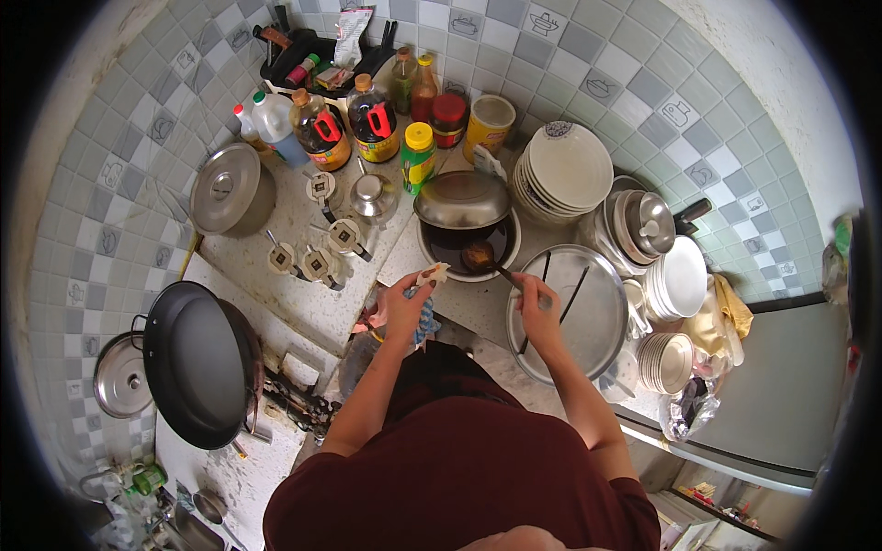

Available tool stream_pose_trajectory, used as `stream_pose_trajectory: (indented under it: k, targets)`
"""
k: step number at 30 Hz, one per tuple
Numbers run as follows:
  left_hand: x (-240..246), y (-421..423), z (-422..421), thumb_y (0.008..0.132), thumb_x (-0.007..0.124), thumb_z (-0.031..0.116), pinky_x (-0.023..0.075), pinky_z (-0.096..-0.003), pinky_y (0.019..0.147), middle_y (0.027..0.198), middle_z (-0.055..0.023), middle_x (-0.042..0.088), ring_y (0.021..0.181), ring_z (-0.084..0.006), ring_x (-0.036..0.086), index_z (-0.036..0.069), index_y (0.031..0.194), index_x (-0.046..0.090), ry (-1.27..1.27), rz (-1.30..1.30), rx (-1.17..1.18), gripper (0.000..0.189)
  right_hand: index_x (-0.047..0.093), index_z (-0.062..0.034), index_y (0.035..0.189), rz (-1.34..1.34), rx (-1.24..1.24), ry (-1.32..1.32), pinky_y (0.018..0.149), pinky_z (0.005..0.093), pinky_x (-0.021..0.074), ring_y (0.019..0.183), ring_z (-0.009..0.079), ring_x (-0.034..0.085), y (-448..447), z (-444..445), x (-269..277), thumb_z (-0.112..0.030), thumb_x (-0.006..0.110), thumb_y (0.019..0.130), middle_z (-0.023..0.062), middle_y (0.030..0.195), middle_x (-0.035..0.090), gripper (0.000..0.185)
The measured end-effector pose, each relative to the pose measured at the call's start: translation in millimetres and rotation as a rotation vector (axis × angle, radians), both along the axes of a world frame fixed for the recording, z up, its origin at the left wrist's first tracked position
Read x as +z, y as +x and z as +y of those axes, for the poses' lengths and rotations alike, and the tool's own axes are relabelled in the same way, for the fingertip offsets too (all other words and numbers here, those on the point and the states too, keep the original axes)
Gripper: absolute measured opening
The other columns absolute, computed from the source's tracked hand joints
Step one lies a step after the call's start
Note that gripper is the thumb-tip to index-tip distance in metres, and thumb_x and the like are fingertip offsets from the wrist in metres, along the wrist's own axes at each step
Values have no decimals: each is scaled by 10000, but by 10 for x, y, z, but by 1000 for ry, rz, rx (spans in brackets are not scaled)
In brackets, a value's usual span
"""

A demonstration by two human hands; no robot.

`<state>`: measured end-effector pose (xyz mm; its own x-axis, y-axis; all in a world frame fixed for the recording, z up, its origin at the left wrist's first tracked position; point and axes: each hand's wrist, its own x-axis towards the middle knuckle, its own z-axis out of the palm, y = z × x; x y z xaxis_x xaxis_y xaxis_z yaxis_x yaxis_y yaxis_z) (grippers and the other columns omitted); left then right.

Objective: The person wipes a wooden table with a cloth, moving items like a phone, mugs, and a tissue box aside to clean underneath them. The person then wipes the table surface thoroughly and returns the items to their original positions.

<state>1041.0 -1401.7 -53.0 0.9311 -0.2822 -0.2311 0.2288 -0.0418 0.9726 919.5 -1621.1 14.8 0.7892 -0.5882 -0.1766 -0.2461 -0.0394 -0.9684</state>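
Observation:
My left hand (405, 306) pinches a small pale piece (434, 273) with reddish-brown marks, perhaps food, near the pot's front rim. In my right hand (539, 313) is the handle of a ladle (478, 256); its bowl carries something brown. The ladle's bowl is over a round pot (515, 251) with dark contents, and I cannot tell whether it touches them. A domed metal lid (463, 200) covers the back part of that pot. Under and beside my right hand lies a round metal tray (586, 344) with two dark chopsticks (574, 295) on it.
Behind the pot stand a yellow-capped green jar (418, 162), sauce bottles (372, 120) and stacked plates (568, 165). Several small metal-lidded jars (344, 237) and a lidded pot (231, 189) are left. A large black wok (200, 365) sits further left. Bowls (665, 361) crowd the right.

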Motion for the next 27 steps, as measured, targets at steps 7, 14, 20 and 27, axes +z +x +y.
stream_pose_trajectory:
  k: [7, 14, 20, 27]
  targets:
    - [337, -63, 77, 871, 772, 123, 486, -259, 868, 1073, -59, 724, 955, -106, 628, -39, 1192, 707, -2, 27, 4, 366, 620, 8, 1246, -59, 377, -909, 749, 400, 494, 843, 279, 617, 362, 114, -517, -197, 608, 981, 140, 923, 643, 335]
    - [354, -119, 187, 891, 747, 77, 499, -254, 879, 1084, -70, 733, 964, -104, 646, -62, 1186, 699, -26, 54, -4, 330, 546, -15, 1359, 131, 703, -1335, 831, 428, 482, 963, 319, 582, 466, 340, -680, -94, 602, 871, 151, 958, 600, 497]
    - [454, -131, 272, 893, 749, 77, 494, -257, 893, 1103, -70, 728, 972, -115, 651, -45, 1181, 710, -33, 117, 21, 314, 570, -27, 1317, 49, 667, -1299, 852, 416, 485, 984, 300, 578, 593, 331, -533, -91, 592, 828, 120, 940, 608, 493]
    - [569, -144, 316, 904, 744, 83, 482, -246, 870, 1060, -44, 717, 956, -96, 625, -30, 1179, 717, -106, 172, 20, 299, 608, -43, 1036, -58, 453, -1507, 862, 403, 473, 997, 297, 573, 1418, -71, -448, -70, 652, 753, 111, 923, 606, 288]
